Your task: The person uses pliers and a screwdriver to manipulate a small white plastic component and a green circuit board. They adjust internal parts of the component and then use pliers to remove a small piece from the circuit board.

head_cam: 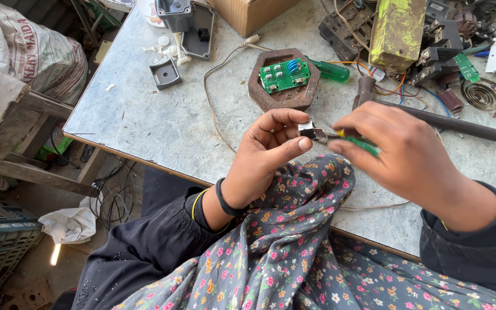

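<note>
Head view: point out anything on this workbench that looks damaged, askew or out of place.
The yellow-green metal block has badly flaked, stained paint. A green circuit board lies loose and tilted on a rusty hexagonal base. Torn-down parts and tangled wires crowd the table. The small part between the hands looks intact.

1. One camera only, worn on the person's head, looking steeply down.
2. It sits close above the lap and the worktable [144,120], facing forward across it.
3. No second view shares anything.
</note>
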